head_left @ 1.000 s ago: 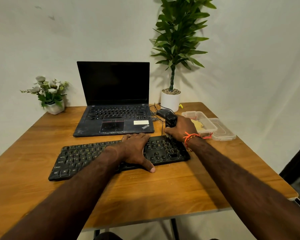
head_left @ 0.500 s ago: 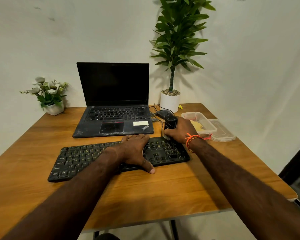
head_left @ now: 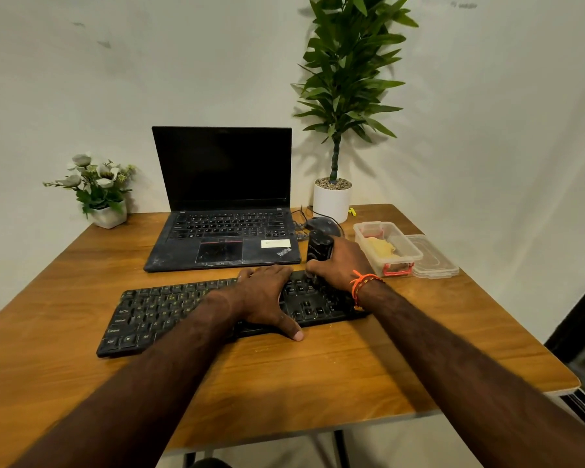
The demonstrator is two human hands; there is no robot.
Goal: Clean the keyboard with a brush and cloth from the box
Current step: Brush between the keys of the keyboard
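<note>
Right hand (head_left: pixel 343 263) grips the black brush (head_left: pixel 320 248) by its stiff handle, head down on the far right keys of the keyboard (head_left: pixel 156 312). I judge the brush light and rigid, bristles soft; the handle is the proper hold. Left hand (head_left: pixel 267 298) lies flat, fingers spread, pressing the light keyboard at mid-length against sliding on the table (head_left: pixel 318 383). Both forearms reach forward, wrists low.

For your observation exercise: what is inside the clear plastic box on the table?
Inside the clear plastic box lies a crumpled yellow cloth. Anything beneath the cloth is covered. The box's lid lies beside it.
</note>
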